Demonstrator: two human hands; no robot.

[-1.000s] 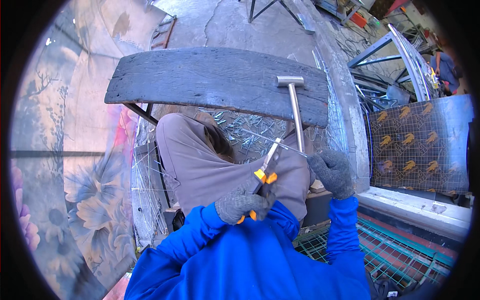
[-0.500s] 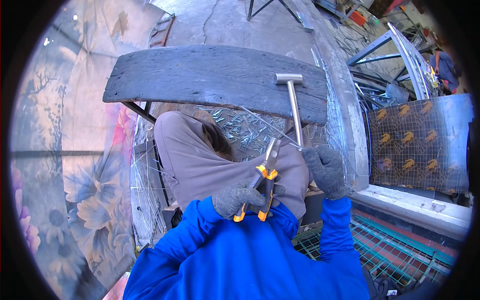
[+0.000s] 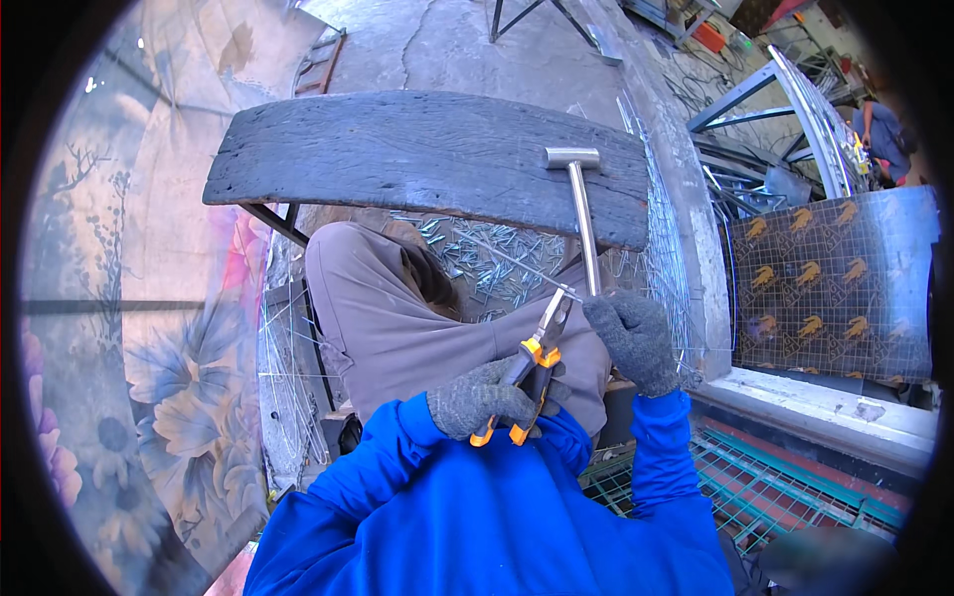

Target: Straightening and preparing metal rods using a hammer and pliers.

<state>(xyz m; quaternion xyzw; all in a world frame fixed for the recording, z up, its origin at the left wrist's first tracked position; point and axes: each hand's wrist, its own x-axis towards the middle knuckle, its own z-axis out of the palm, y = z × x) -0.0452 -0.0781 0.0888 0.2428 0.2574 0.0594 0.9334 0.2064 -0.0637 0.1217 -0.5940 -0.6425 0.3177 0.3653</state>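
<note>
Just short of the bench's (image 3: 397,149) near edge, your left hand (image 3: 479,399) curls firmly round the pliers (image 3: 540,353), whose tips meet the thin rod (image 3: 517,261); your right hand (image 3: 636,343) is closed on its near end. A loose bite could let it slip; a knock might topple the hammer (image 3: 583,223) overhanging that edge, near the right corner.

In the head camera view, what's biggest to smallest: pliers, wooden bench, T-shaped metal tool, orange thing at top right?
1. Wooden bench
2. Pliers and T-shaped metal tool: too alike to rank
3. Orange thing
</note>
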